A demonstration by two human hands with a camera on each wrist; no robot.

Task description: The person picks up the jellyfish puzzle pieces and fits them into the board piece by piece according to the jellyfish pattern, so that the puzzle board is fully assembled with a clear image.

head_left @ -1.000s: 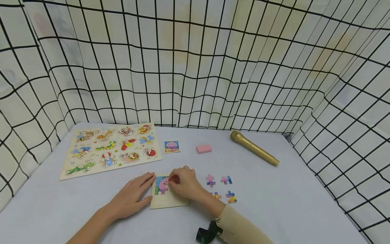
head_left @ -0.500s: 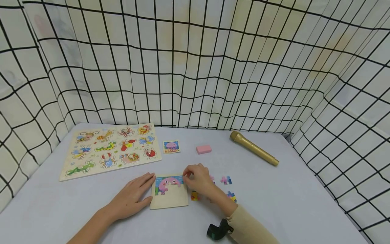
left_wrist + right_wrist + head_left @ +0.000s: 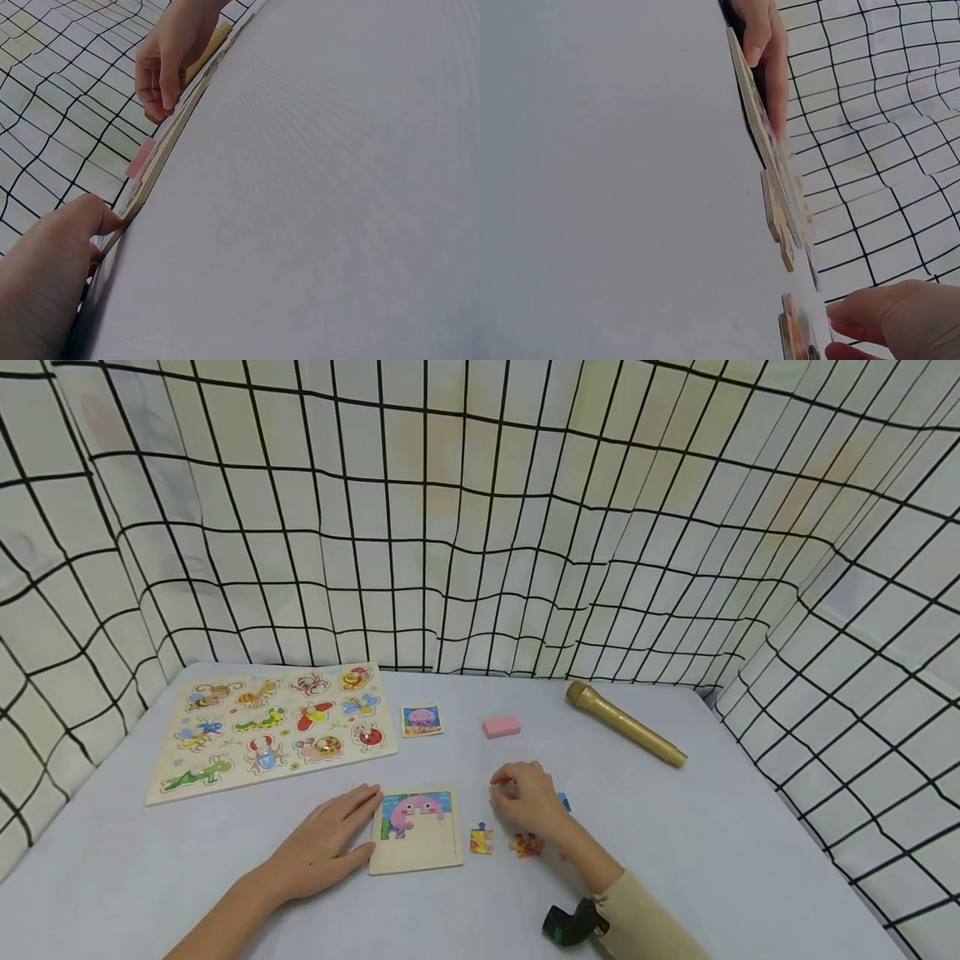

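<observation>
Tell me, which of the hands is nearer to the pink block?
Right. The right hand is on the near side of the pink block, apart from it; the left hand is farther off, at the left edge of the small board.

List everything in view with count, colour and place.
Jigsaw tray: one, cream, near middle
Placed jigsaw pieces: count unclear, pink, blue and green, tray's upper part
Loose jigsaw pieces: at least three, multicoloured, right of the tray
Bug puzzle board: one, cream with multicoloured figures, far left
Sea-creature picture card: one, pink and blue, beside that board
Rectangular block: one, pink, far middle
Microphone: one, gold, far right
Table: one, white, underneath
Netting: count unclear, black, behind and beside the table
Backdrop: one, mostly white, behind netting
Sleeve: one, beige, right forearm
Wrist device: one, black, at sleeve's cuff
Left hand: one, bare, touching tray's left edge
Right hand: one, bare, beside loose pieces
</observation>
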